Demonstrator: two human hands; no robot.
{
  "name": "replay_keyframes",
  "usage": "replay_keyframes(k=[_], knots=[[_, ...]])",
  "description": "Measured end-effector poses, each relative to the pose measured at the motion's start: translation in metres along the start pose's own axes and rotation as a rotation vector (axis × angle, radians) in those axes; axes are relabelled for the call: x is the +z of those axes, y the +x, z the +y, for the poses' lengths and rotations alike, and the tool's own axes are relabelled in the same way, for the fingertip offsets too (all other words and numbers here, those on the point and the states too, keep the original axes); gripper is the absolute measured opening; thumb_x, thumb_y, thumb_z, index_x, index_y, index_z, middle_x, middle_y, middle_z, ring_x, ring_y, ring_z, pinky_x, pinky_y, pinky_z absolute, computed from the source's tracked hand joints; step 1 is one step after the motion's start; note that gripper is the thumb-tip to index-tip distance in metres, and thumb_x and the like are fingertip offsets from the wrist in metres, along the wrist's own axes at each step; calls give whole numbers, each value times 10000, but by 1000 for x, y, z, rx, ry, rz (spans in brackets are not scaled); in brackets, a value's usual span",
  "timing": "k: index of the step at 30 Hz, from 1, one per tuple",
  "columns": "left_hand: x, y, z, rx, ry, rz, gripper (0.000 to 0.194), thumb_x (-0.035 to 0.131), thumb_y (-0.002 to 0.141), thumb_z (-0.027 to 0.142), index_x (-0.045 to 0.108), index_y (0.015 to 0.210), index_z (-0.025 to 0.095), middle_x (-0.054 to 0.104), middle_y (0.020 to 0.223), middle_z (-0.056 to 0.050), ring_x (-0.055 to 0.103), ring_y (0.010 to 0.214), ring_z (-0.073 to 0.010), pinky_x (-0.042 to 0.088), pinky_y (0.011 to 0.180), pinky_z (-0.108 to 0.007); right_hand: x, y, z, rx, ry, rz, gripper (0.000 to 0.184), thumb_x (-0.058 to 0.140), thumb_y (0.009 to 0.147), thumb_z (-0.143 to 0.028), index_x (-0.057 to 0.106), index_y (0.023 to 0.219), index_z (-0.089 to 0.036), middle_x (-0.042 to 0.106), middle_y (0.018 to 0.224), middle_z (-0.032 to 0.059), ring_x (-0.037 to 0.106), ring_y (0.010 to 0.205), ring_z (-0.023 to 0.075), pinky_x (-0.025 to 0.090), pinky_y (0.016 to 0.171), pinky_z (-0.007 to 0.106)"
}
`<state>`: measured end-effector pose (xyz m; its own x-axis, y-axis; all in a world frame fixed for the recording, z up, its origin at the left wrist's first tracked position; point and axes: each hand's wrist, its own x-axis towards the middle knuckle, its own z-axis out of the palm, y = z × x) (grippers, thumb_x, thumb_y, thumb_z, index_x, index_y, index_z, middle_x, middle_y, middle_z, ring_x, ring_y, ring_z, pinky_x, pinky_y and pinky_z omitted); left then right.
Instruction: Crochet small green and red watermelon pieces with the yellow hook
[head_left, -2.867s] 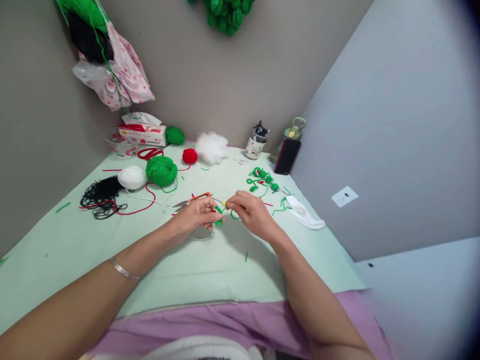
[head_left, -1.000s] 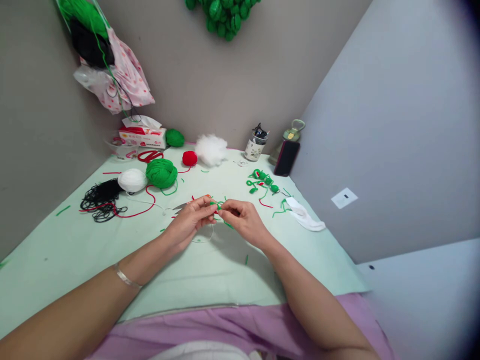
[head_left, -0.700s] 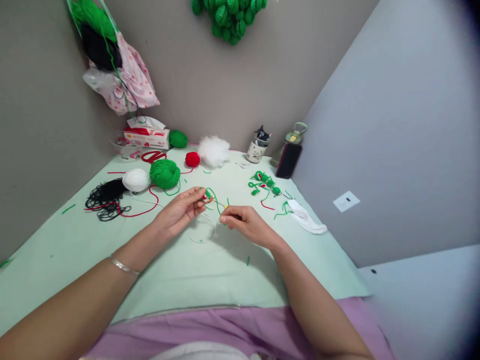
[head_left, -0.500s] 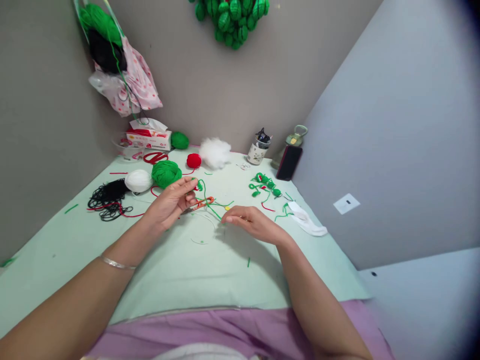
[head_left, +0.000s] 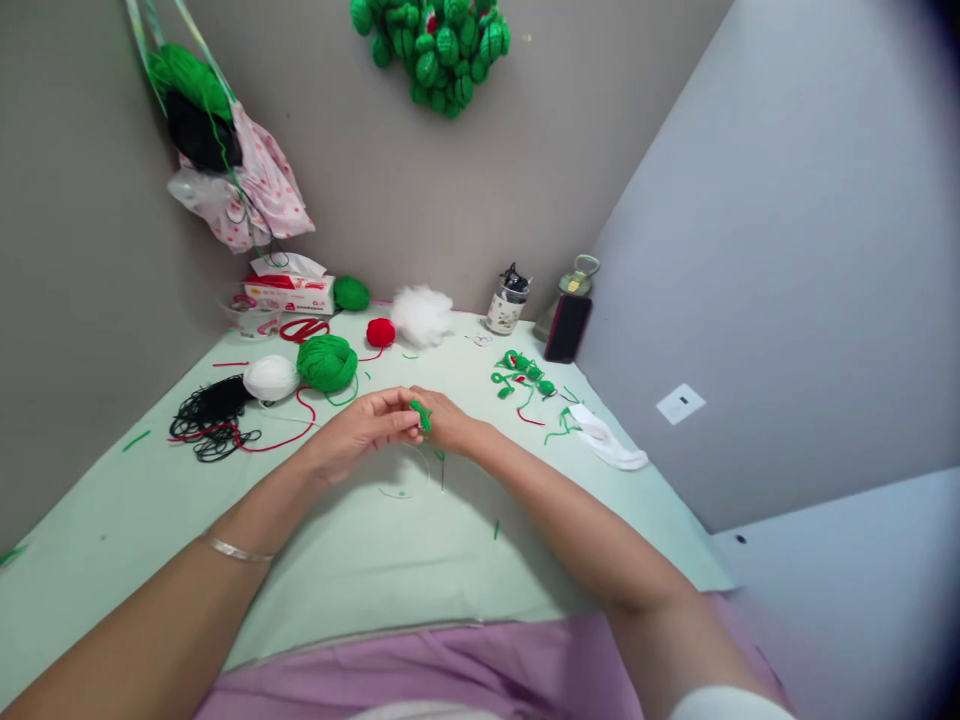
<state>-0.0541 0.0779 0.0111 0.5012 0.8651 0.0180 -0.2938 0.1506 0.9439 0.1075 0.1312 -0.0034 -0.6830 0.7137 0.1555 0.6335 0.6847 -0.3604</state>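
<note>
Between the thumb and fingers of my left hand (head_left: 375, 425) is a small green crochet piece (head_left: 421, 415). My right hand (head_left: 444, 420) lies right against the left one, just beyond the piece. Its fingers are hidden, so I cannot tell what they hold. Below the hands, a needle (head_left: 442, 475) hangs from a bit of green yarn. A thin pale loop of cord (head_left: 409, 492) lies on the table beneath them.
Green (head_left: 327, 363), white (head_left: 271, 378) and red (head_left: 380, 333) yarn balls lie left, near tangled black yarn (head_left: 214, 405). White stuffing (head_left: 422, 316) sits at the back. Small green crochet pieces (head_left: 525, 372), a phone (head_left: 568, 328) and a jar (head_left: 507, 308) are to the right.
My right hand has moved left and forward, up against my left hand. The left hand has shifted right and down with the crochet piece. The orange-handled tool under the hands is now hidden.
</note>
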Motion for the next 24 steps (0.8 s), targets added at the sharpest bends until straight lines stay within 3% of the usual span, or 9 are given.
replay_keyframes(k=[2,5,7,11,13,15,17,19,24], knots=[[1,0,1,3,-4,5,150,734,794,251,714,923,176,660,869,-14,619,738,-113,506,777,-241,1,0,-1,-4,6,-4,248,710,756,-224,588,970,-197,601,887,12,529,828,167,402,683,250],[2,-1,2,14,-6,18,163,736,793,248,698,935,176,643,882,-10,620,753,-115,512,793,-250,-6,-5,5,20,2,41,118,653,791,-202,576,879,-205,557,854,16,504,848,180,389,680,260],[3,-2,2,24,-20,50,163,738,792,249,684,930,179,624,847,2,616,742,-113,513,782,-249,-15,-12,12,70,0,129,29,575,831,-172,573,831,-201,537,852,34,496,868,192,382,694,274],[3,-1,2,38,-90,132,174,749,782,248,655,914,183,620,787,13,611,726,-113,516,775,-259,-38,-31,23,208,49,371,145,421,875,-155,554,926,-182,534,993,80,505,847,186,402,750,310],[3,-1,1,44,-114,155,181,751,779,245,646,912,179,632,789,6,614,731,-117,520,791,-271,-47,-45,23,241,114,421,155,390,867,-161,526,937,-185,562,974,72,525,801,173,421,717,296],[2,-1,-1,48,-121,168,186,750,780,251,640,911,175,637,796,3,617,733,-118,523,802,-280,-51,-58,17,237,253,407,202,347,857,-145,497,984,-191,604,939,48,531,695,143,430,653,271],[1,0,-3,51,-123,177,198,753,777,258,639,915,173,634,803,3,619,729,-116,526,798,-279,-53,-69,7,211,537,346,249,357,850,-142,500,1048,-191,628,900,30,479,608,121,405,596,255],[1,1,-5,52,-123,191,212,758,771,260,638,922,171,635,810,4,621,725,-114,527,787,-271,-51,-76,-3,192,674,280,260,383,894,-198,544,1099,-190,609,822,8,441,607,119,380,593,250],[4,2,-5,61,-116,227,207,749,783,252,630,928,165,655,806,-3,628,744,-114,524,789,-258,-44,-78,-17,242,578,198,399,381,978,-463,668,1017,-189,496,712,-13,461,691,129,372,661,247]])
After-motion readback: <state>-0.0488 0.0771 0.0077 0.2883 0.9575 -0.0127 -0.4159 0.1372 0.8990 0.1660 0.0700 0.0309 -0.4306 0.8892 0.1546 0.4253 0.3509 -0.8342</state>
